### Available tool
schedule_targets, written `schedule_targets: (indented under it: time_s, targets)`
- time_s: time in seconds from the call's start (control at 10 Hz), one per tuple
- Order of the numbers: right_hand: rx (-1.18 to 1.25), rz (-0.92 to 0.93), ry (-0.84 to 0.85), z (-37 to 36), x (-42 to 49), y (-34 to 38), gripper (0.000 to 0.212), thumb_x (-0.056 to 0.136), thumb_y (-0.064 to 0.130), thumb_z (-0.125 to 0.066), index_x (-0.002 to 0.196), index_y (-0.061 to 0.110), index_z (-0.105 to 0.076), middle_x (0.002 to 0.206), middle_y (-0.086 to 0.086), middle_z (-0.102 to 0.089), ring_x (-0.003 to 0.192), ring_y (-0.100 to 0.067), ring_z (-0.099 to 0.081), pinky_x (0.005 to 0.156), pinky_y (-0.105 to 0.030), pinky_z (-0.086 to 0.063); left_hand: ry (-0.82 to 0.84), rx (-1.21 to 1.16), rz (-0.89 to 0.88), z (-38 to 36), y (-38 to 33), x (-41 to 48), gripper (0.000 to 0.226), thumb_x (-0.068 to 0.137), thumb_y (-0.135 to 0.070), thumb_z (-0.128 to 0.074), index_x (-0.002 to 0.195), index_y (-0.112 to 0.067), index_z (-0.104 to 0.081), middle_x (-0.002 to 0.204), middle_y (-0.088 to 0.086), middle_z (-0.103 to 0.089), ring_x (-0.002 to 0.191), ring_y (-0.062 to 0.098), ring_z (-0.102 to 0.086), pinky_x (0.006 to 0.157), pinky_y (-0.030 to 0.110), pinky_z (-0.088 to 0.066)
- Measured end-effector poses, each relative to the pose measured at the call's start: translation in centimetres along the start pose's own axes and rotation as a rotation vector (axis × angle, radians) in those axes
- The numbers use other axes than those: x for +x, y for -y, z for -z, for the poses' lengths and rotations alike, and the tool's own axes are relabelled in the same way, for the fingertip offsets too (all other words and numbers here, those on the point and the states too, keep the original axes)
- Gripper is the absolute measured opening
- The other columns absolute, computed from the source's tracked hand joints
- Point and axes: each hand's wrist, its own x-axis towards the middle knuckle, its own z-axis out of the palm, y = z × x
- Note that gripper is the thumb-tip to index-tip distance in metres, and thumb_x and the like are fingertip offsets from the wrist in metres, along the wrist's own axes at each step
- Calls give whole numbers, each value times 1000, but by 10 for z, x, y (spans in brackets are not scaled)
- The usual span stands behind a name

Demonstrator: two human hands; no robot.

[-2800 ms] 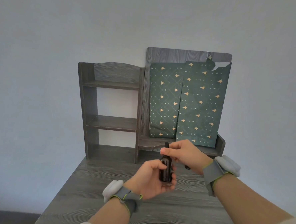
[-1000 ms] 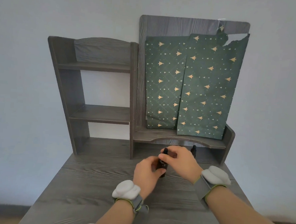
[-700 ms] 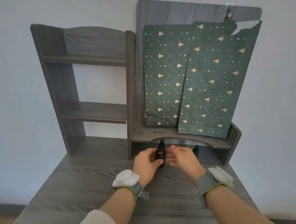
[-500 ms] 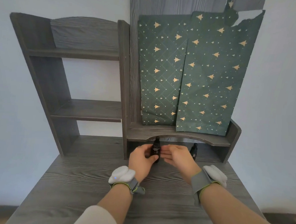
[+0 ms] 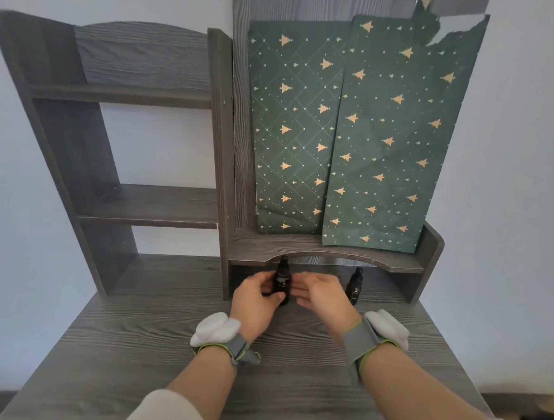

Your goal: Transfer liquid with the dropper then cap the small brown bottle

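Desk [image 5: 150, 348]: dark grey wood grain, both my forearms lying over it.

Bottle [image 5: 282, 283]: small, brown, upright, dropper cap on top. It stands on the desk at the mouth of the low cubby under the shelf [image 5: 299, 250], at 12 o'clock from my wrists.

Left hand [image 5: 254, 301]: curled around the bottle from 9 o'clock, thumb across its lower front, fingers behind; I hold it.

Right hand [image 5: 324, 297]: fingers loosely spread, tips just beside the bottle at its 3 o'clock. I cannot tell whether they touch it; nothing is gripped.

Second bottle [image 5: 354, 286]: same kind, capped, upright in the cubby at 3 o'clock from the first, past my right hand.

Wristbands [image 5: 225, 339]: grey with white pods, one per wrist.

Bags [image 5: 355, 133]: two, green paper with gold trees, standing on the shelf at 12 o'clock.

Rack [image 5: 118, 135]: open tiers, at 10 o'clock.
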Motion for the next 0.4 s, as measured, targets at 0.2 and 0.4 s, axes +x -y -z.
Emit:
schedule_targets:
  time_s: [0.2,0.4]
  targets:
    - [-59,19,-18,4,-8,0,37,101,23,-41,118,-2,-60,109,-10,-65,102,-23,-63,95,-37,-49,15,-48,34,3,-2,-6,47,80,-2,-65,125,-10,-57,114,4,-68,100,13,-63,96,27,-47]
    - [-107,19,-40,11,-25,7,41,100,30,-42,115,-3,-62,116,-16,-66,98,-22,-63,97,-40,-51,11,-62,80,17,-11,-18,46,85,-9,-63,130,-9,-52,116,8,-65,105,17,-62,98,29,-47]
